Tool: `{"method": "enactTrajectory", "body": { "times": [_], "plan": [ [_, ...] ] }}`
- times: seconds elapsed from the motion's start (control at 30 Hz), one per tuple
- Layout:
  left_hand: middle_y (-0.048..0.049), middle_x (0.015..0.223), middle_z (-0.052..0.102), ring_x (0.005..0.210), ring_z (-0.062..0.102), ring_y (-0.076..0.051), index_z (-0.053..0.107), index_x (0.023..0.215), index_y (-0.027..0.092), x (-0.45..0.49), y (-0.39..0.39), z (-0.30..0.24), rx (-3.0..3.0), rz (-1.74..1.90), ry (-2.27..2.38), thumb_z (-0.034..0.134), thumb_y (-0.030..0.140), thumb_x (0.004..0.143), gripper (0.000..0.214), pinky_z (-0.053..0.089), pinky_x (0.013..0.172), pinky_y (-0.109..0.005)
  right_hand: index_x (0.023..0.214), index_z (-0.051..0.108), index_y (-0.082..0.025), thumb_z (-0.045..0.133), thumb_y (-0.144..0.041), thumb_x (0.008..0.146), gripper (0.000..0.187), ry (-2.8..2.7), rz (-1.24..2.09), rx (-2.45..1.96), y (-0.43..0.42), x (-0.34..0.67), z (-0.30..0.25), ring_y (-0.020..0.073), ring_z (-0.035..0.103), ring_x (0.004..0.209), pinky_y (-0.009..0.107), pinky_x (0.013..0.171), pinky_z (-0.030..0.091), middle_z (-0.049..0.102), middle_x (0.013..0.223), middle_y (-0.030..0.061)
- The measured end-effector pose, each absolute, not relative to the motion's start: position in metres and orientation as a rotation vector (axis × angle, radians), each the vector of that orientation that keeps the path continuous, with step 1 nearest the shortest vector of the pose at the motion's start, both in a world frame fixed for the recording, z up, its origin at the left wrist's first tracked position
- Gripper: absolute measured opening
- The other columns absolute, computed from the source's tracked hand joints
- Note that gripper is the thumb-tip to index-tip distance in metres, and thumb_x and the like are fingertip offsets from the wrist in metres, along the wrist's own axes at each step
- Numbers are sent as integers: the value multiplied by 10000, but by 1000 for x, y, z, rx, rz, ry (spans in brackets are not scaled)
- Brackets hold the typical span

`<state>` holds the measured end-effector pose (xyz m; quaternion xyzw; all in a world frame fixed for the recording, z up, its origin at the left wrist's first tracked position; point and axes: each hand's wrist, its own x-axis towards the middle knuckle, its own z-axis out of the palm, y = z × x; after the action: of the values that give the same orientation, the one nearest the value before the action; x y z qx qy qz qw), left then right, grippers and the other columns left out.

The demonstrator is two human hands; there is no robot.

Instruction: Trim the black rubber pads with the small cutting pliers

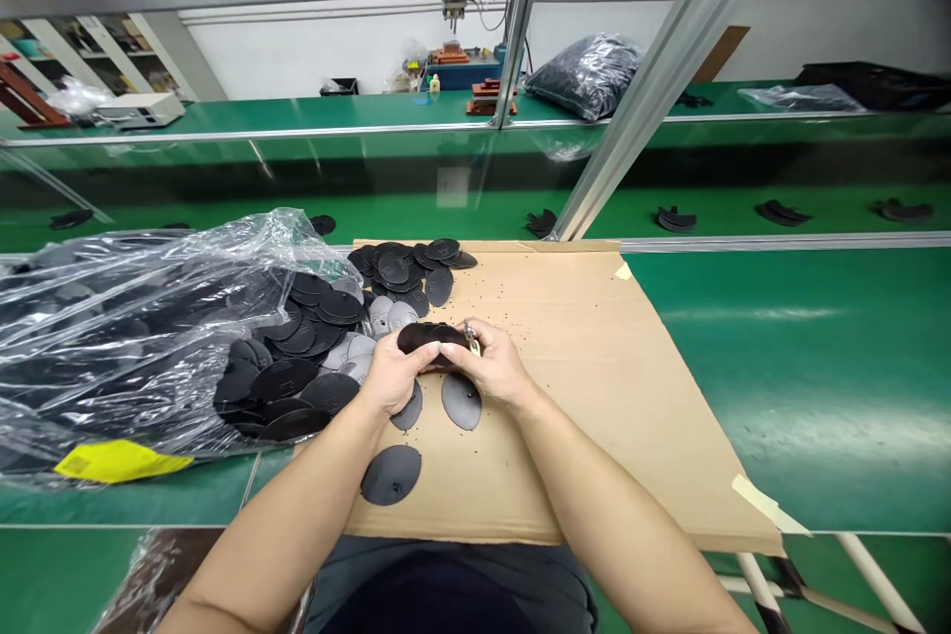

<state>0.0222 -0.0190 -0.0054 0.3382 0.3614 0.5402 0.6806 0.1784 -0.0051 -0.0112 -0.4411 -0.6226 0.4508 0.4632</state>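
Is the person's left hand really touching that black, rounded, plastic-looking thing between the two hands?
Touching. The head view shows the left hand with its thumb lying across the front of the black rounded thing.

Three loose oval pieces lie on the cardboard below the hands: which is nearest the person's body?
The front oval piece, closest to the near edge of the cardboard; the other two pieces lie farther back.
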Motion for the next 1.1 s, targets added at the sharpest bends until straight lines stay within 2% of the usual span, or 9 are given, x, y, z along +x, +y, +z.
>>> {"method": "enactTrajectory", "body": {
  "times": [0.1, 0.3, 0.4, 0.47, 0.53, 0.63, 0.73, 0.97, 1.1],
  "plan": [
    [-70, 850, 716, 795, 686, -220, 642, 819, 129, 23, -19, -5, 761, 1211, 807, 836, 282, 599, 331, 554, 814, -434, 741, 583, -188, 706, -475, 736, 313, -1554, 1049, -1047, -5, 179, -10, 118, 437, 595, 247, 560, 368, 506, 637, -28],
    [-56, 868, 696, 734, 677, -187, 613, 922, 145, 22, -17, -5, 688, 1178, 850, 828, 299, 619, 401, 579, 662, -341, 664, 550, -199, 661, -436, 792, 292, -1578, 886, -1089, -7, 173, -11, 128, 445, 604, 268, 591, 397, 493, 619, -21],
    [-51, 822, 674, 613, 640, -129, 601, 943, 143, 19, -13, -6, 576, 1094, 867, 789, 363, 674, 395, 539, 518, -237, 886, 640, -207, 626, -391, 833, 192, -1602, 892, -1000, -12, 170, -9, 166, 551, 738, 314, 716, 464, 615, 815, 27],
    [-44, 786, 653, 525, 595, -95, 589, 931, 139, 17, -10, -6, 535, 1004, 832, 760, 389, 707, 377, 486, 429, -192, 1047, 643, -219, 620, -366, 843, 253, -1586, 941, -918, -15, 170, -8, 192, 597, 835, 346, 793, 484, 646, 956, 55],
    [-20, 765, 628, 478, 557, -75, 571, 925, 153, 14, -9, -7, 515, 960, 789, 760, 379, 710, 365, 448, 382, -172, 1100, 639, -229, 615, -338, 850, 274, -1570, 953, -876, -18, 169, -7, 202, 619, 867, 363, 818, 494, 654, 1003, 68],
    [14, 734, 587, 461, 519, -66, 568, 967, 177, 13, -10, -8, 516, 939, 734, 765, 368, 705, 379, 402, 342, -159, 1053, 655, -240, 588, -278, 865, 203, -1626, 831, -854, -19, 169, -5, 207, 623, 863, 387, 828, 495, 667, 982, 73],
    [14, 714, 566, 463, 498, -66, 593, 1009, 174, 13, -13, -7, 535, 910, 694, 746, 409, 719, 404, 369, 323, -154, 970, 670, -249, 569, -257, 872, 141, -1699, 696, -842, -20, 168, -3, 223, 616, 874, 416, 847, 483, 677, 936, 75],
    [8, 697, 567, 474, 486, -54, 635, 954, 150, 13, -14, -9, 486, 894, 699, 770, 419, 692, 400, 364, 330, -137, 957, 676, -239, 543, -258, 873, 158, -1830, 586, -850, -19, 170, -1, 233, 608, 852, 446, 838, 476, 686, 916, 88],
    [-2, 699, 592, 533, 544, -68, 640, 950, 133, 17, -16, -10, 442, 959, 760, 768, 368, 709, 360, 483, 445, -169, 955, 675, -237, 541, -239, 864, 162, -1833, 539, -838, -18, 167, -5, 234, 608, 859, 436, 842, 474, 685, 912, 85]
  ]
}}
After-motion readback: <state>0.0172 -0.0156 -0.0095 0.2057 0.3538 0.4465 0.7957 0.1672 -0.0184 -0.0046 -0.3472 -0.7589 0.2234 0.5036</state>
